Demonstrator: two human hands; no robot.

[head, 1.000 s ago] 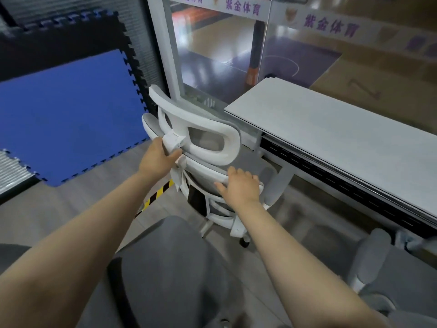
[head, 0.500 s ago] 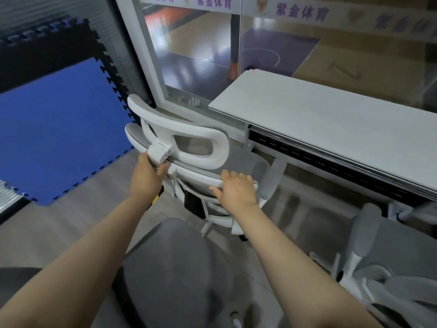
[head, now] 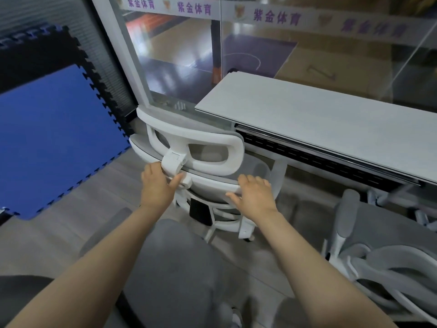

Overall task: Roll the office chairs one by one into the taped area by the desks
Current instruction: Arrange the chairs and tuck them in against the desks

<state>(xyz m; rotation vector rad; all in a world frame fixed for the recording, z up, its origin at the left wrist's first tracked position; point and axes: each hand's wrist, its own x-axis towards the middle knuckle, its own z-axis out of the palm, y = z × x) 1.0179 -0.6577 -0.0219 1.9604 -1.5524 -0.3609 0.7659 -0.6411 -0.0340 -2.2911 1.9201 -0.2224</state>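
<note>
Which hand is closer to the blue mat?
Left. The left hand holds the white chair's back at the headrest bracket, on the side toward the blue mat. The right hand rests on the back's far side, toward the desk.

chair rolled nearer the desk, headrest now beside its left end | my left hand eased, thumb out | second chair more in view, lower right of frame
</note>
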